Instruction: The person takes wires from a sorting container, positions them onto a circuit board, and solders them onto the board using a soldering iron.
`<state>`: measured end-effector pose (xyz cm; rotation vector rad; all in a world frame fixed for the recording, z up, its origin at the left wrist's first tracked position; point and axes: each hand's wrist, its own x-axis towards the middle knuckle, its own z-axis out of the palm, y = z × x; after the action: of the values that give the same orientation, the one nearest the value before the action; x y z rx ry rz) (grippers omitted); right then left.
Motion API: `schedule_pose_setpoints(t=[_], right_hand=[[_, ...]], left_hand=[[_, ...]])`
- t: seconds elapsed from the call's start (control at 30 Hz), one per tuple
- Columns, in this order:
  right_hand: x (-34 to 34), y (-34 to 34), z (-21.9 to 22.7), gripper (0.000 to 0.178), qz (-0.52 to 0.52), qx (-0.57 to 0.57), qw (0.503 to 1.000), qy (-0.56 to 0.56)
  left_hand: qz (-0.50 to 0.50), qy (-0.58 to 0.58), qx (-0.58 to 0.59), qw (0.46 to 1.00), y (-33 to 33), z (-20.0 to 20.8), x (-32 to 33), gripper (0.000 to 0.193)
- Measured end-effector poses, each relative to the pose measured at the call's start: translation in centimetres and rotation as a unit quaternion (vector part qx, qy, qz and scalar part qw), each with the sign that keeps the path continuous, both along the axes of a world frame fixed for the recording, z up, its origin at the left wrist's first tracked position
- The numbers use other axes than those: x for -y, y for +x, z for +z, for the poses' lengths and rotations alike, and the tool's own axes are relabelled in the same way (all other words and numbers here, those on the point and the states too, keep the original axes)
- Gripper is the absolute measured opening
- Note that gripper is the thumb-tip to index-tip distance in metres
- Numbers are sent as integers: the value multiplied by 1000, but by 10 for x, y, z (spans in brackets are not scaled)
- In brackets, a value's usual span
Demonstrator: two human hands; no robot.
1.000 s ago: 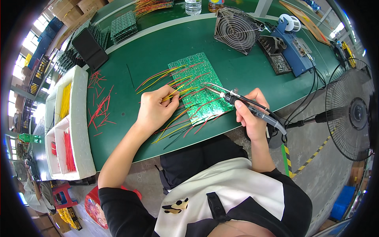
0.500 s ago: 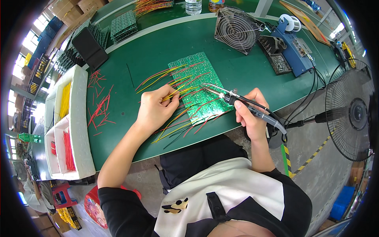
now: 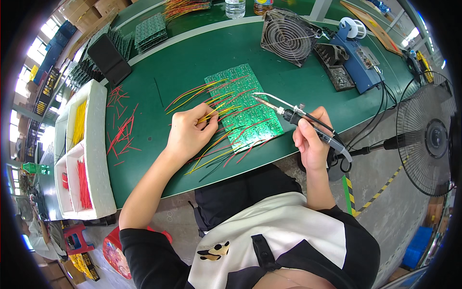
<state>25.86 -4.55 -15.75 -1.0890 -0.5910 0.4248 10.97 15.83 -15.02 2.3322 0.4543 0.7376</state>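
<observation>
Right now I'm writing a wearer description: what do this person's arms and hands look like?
The left hand and right hand, each grip ungloved, show no rings or watch. Both forearms are bare, with black sleeves ending near the elbows.

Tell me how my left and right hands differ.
Your left hand pinches yellow wires between thumb and forefinger; your right hand grips a soldering iron.
The left hand is at the left edge of the circuit-board panel; the right hand is beyond its right edge.
Both are bare.
</observation>
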Motion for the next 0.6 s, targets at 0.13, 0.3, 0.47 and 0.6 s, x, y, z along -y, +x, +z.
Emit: schedule_pose_setpoints(t=[0.13, 0.3, 0.47, 0.6], right_hand=[[2, 3, -1, 18, -46, -24, 997, 48], [11, 21, 2, 16, -148, 31, 988, 21], [17, 35, -3, 16, -182, 10, 983, 34], [15, 31, -2, 16, -195, 27, 980, 23]], left_hand=[[4, -4, -29, 1000, -1, 4, 0, 7], [2, -3, -43, 999, -4, 10, -2, 7], [30, -7, -12, 999, -8, 18, -16, 6], [116, 203, 93, 968, -9, 41, -17, 4]])
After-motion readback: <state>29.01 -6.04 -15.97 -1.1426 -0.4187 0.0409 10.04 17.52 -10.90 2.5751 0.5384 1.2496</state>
